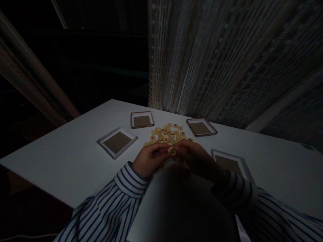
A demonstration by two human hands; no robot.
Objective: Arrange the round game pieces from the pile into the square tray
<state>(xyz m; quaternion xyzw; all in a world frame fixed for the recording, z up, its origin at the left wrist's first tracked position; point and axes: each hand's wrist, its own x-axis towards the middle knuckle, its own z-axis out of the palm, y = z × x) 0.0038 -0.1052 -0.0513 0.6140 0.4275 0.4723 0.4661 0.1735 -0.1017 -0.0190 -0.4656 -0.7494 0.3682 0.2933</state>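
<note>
Several round, pale wooden pieces with red or black characters lie in a loose pile at the middle of the white table. Just in front of that pile, one round piece with a black character is held up between both hands. My left hand pinches it from the left with fingers curled. From the right, my right hand meets it, fingers bent and touching the piece. The undersides of both hands are in deep shadow.
On the white table are four shallow box parts: one at far left, one behind the pile, one at back right, and one at right, partly behind my right arm. A string curtain hangs beyond the back edge.
</note>
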